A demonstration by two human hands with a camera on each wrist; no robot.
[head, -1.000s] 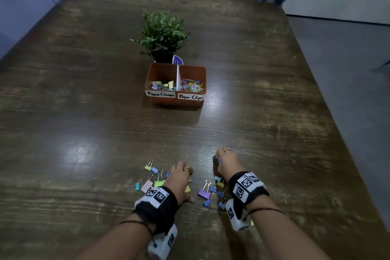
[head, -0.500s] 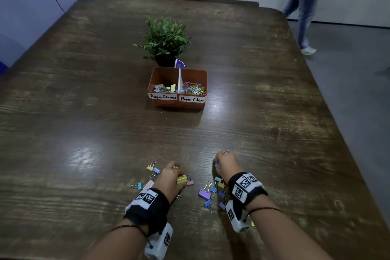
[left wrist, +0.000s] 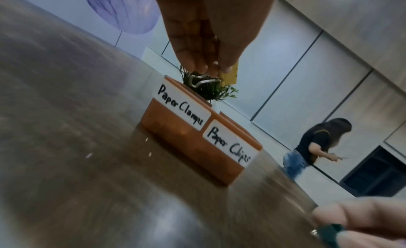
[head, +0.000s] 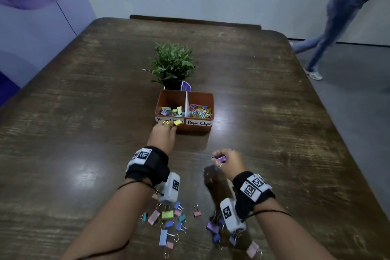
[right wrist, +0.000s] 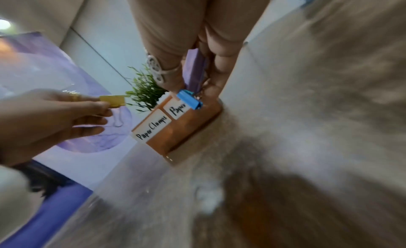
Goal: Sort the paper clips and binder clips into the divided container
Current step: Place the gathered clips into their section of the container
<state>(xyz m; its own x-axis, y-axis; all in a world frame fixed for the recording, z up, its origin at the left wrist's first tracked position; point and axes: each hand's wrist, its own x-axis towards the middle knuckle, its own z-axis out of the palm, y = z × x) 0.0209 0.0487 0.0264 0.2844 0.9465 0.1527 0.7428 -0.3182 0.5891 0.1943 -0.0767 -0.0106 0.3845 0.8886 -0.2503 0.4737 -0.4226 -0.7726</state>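
Left hand [head: 163,136]: fingers pinch a yellow binder clip [head: 177,122] at the orange divided container's [head: 200,129] near wall.
Right hand [head: 229,160]: fingers clamped on purple binder clip [head: 221,158] and blue binder clip [right wrist: 189,98].
Container: mid-desk [head: 84,133], labelled halves.
Loose clips [head: 166,219]: pastel, near edge.

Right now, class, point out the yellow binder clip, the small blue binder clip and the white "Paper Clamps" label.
yellow binder clip [right wrist: 112,100]: right wrist view, its flat yellow body.
small blue binder clip [right wrist: 189,99]: right wrist view, its folded body.
"Paper Clamps" label [left wrist: 182,109]: left wrist view, mid-lettering.
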